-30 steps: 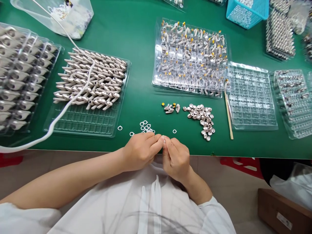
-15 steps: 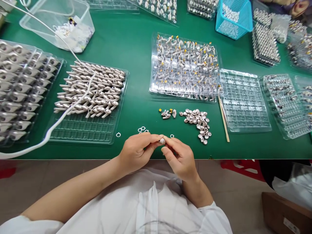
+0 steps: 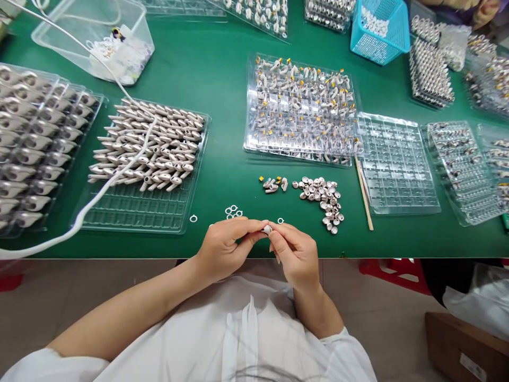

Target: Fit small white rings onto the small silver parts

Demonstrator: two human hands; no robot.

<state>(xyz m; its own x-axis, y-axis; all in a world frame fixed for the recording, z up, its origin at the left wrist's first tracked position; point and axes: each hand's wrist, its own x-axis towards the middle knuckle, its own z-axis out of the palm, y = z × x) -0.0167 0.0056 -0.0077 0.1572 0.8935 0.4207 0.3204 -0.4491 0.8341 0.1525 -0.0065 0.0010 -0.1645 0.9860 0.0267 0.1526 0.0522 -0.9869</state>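
My left hand (image 3: 227, 245) and my right hand (image 3: 295, 252) meet at the near edge of the green table (image 3: 222, 58). Both pinch one small pale earbud part (image 3: 266, 229) between their fingertips. Just beyond the fingers lie a few small white rings (image 3: 233, 211). Further right sits a pile of small round caps (image 3: 323, 198). A few loose small parts with yellow tabs (image 3: 272, 184) lie beside that pile.
A clear tray of stacked pale earbud shells (image 3: 149, 146) is at the left, with a white cable (image 3: 99, 191) across it. Another clear tray with yellow-tabbed parts (image 3: 300, 109) sits behind the caps. An empty clear tray (image 3: 397, 164), wooden stick (image 3: 363, 193), blue basket (image 3: 379, 29).
The view tilted up a little between the earliest frame and now. My hands stayed together at the table edge, fingers shifting slightly around the small part.
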